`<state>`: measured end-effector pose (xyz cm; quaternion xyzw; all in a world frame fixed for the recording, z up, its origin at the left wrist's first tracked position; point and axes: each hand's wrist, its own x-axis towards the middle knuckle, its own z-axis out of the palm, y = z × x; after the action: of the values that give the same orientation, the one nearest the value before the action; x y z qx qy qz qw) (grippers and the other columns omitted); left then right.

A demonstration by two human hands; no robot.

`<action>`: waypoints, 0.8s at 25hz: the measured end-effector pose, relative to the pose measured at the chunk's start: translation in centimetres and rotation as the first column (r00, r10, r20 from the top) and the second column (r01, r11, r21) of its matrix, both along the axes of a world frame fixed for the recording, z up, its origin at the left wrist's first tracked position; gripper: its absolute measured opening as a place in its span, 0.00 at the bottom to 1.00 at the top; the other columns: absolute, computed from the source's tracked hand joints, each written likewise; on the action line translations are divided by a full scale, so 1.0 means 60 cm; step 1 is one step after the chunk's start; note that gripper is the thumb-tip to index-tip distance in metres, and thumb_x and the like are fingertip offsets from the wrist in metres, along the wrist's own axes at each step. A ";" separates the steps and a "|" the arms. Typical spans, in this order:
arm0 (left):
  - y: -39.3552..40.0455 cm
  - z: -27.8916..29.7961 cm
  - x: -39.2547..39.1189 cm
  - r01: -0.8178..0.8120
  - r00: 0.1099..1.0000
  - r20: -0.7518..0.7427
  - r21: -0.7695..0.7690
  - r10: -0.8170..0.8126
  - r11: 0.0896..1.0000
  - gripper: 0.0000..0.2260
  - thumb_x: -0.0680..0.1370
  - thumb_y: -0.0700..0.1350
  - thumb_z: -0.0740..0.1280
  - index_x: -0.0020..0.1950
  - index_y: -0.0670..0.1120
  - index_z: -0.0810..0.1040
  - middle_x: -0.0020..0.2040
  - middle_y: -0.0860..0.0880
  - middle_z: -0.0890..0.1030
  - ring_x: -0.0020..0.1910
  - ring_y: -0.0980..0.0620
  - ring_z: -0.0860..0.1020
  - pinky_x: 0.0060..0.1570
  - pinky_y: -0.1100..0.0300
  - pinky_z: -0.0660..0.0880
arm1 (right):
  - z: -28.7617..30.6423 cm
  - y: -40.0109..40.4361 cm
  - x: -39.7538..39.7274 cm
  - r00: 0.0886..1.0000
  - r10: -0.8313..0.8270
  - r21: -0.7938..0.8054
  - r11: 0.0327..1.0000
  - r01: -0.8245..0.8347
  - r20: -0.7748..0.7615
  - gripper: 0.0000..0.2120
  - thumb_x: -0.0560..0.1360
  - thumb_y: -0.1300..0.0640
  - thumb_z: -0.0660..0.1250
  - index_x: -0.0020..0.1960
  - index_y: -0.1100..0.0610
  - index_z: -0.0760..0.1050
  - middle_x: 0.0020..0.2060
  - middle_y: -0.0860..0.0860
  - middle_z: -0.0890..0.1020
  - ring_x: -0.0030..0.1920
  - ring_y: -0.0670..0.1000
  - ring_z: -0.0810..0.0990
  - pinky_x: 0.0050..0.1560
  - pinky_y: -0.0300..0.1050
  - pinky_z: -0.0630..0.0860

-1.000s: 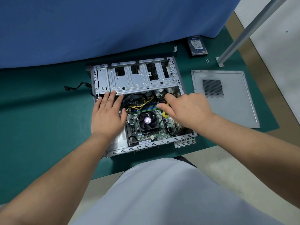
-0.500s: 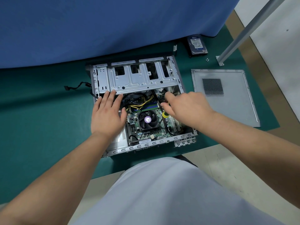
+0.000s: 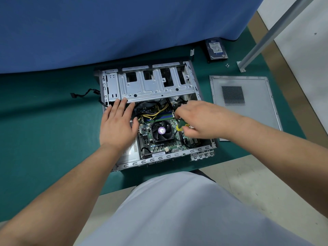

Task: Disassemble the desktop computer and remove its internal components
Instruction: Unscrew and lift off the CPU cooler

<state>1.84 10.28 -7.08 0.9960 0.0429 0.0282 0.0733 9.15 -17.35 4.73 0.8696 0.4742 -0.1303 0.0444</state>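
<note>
- Two hands worked inside the open computer case [image 3: 156, 86], which lay on its side on the green mat [image 3: 44, 130]
- The left hand [image 3: 118, 125] lay flat, fingers straight, fingertips touching the drive cage's lower edge
- The right hand [image 3: 200, 119] curled round a green-and-yellow screwdriver [image 3: 180, 126] — its tip hidden — beside the CPU fan [image 3: 161, 130]
- The removed side panel [image 3: 248, 103] lay right of the case; a hard drive [image 3: 216, 48] sat beyond it

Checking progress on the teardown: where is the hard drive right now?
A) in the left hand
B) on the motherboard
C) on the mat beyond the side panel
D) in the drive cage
C: the hard drive lies on the green mat, past the removed side panel, outside the case.
</note>
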 end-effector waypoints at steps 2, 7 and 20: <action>0.000 0.001 0.000 0.001 1.000 0.000 0.000 -0.001 1.000 0.26 0.83 0.57 0.51 0.80 0.50 0.66 0.81 0.46 0.64 0.82 0.48 0.57 0.81 0.48 0.52 | 0.006 -0.001 0.001 0.997 -0.023 -0.019 1.000 0.021 -0.069 0.20 0.78 0.42 0.56 0.59 0.56 0.71 0.46 0.51 0.76 0.49 0.55 0.76 0.47 0.53 0.77; 0.000 0.001 0.000 -0.003 1.000 0.005 0.001 0.003 1.000 0.26 0.83 0.57 0.50 0.80 0.51 0.66 0.81 0.46 0.64 0.82 0.49 0.57 0.81 0.48 0.52 | -0.004 0.005 -0.011 0.915 -0.283 -0.018 0.954 0.300 0.288 0.32 0.82 0.32 0.41 0.57 0.54 0.72 0.24 0.47 0.66 0.23 0.52 0.65 0.25 0.41 0.62; 0.000 -0.003 0.001 -0.001 1.000 0.010 -0.002 0.001 1.000 0.26 0.83 0.57 0.51 0.80 0.51 0.66 0.81 0.46 0.64 0.82 0.48 0.57 0.81 0.48 0.52 | -0.001 0.007 -0.011 0.982 -0.078 -0.041 0.995 0.086 0.170 0.21 0.83 0.38 0.50 0.58 0.54 0.70 0.34 0.49 0.76 0.33 0.55 0.74 0.33 0.48 0.74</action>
<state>1.89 10.30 -7.24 0.9957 0.0431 0.0330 0.0746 8.48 -16.96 4.68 0.8949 0.4293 -0.0696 0.0999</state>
